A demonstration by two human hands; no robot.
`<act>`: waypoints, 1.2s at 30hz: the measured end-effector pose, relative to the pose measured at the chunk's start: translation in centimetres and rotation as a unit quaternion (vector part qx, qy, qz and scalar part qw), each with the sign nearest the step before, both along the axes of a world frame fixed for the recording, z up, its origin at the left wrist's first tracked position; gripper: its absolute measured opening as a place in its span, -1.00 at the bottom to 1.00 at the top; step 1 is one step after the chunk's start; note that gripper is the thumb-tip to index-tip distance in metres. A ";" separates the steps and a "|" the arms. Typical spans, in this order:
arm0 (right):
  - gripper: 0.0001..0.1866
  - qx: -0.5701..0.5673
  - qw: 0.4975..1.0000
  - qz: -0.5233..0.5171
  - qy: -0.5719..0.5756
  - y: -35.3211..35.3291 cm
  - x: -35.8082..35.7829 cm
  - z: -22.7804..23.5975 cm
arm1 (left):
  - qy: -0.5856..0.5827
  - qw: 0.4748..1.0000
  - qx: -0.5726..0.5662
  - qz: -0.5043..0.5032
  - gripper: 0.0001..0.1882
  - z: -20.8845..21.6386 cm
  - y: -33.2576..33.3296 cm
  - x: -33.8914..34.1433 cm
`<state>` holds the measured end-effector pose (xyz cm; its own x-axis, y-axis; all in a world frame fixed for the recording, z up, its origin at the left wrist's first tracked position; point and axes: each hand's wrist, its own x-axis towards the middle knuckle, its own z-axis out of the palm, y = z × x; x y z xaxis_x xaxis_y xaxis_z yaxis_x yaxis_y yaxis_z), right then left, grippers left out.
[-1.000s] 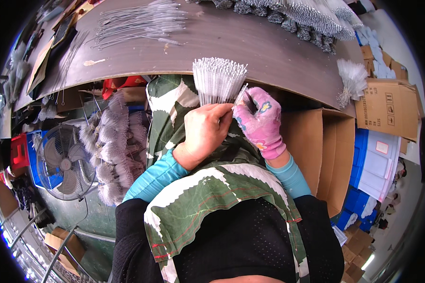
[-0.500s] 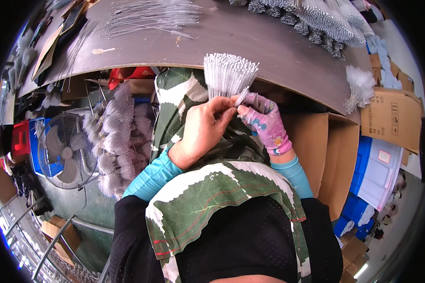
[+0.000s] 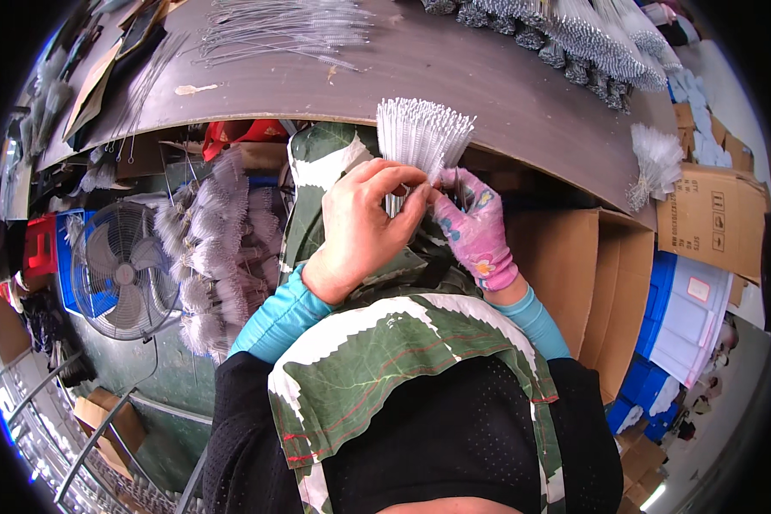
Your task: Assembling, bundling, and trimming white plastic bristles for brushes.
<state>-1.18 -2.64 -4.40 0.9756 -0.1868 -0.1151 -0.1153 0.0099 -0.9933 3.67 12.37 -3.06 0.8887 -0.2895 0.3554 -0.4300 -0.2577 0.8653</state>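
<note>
Brush bundle (image 3: pixel 424 128): left hand higher

Bare left hand (image 3: pixel 360 221) has risen across bundle in the last half-second; suggests regripping. Thumb and index narrowly spaced, near gloved right hand's (image 3: pixel 475 230) bent fingers (image 3: pixel 448 206). What either grips: unclear. Bundle just beyond fingers; table (image 3: pixel 317 92) behind it.

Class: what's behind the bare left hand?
A dense bundle of thin white brushes and green-and-white patterned cloth show around that hand; the bundle's lower end is covered.
</note>
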 end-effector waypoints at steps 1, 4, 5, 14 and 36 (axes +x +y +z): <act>-0.87 0.000 1.000 -0.001 0.001 0.0 0.0 0.0 | -0.005 1.000 0.007 -0.003 -0.91 0.0 0.0 0.2; -0.87 -0.025 1.000 -0.004 0.000 -0.1 -0.1 0.0 | -0.024 1.000 0.018 0.002 -0.91 -0.2 -0.3 0.2; -0.88 -0.016 1.000 -0.002 0.022 -0.1 -0.1 0.2 | -0.037 0.999 0.021 0.009 -0.92 -0.3 -0.3 0.1; -0.87 0.019 0.997 0.042 0.066 -0.3 -0.3 1.0 | -0.060 0.989 0.078 0.107 -0.93 -1.1 1.2 2.8; -0.86 -0.268 0.961 -0.006 -0.067 -1.4 1.1 2.8 | -0.029 0.995 0.089 -0.021 -0.91 -1.5 -1.3 -0.2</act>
<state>-0.06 -4.00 -1.63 0.9725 -0.1946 0.1279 0.0117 -0.5077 -0.8614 3.44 11.06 -4.61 0.8543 -0.3885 0.3452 -0.4911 -0.3858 0.7810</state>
